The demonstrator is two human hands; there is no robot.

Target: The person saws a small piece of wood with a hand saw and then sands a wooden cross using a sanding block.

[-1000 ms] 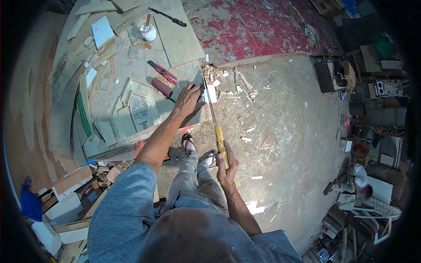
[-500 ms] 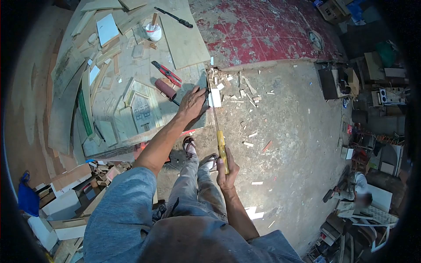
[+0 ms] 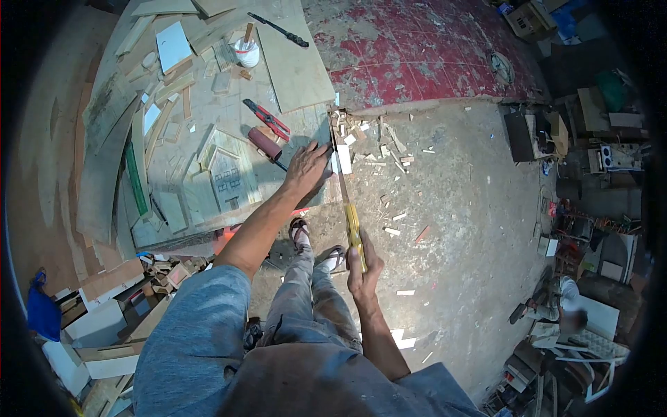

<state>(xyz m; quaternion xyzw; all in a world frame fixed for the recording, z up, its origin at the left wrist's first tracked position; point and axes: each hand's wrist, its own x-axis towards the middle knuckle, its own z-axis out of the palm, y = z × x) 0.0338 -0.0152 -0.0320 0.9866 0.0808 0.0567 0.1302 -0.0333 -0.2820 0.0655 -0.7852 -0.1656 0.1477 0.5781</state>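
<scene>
With right fingers wrapped round the yellow handle, left fingers half-spread on the worktable, hold unclear, seemingly sawing, needing steady bracing.

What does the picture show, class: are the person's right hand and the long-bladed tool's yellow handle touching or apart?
Touching. The head view shows the right hand wrapped around the near end of the yellow handle, thumb against it.

I can read no text, label, brand or number with certainty; the dark marks on the cardboard box are too small to make out.
</scene>
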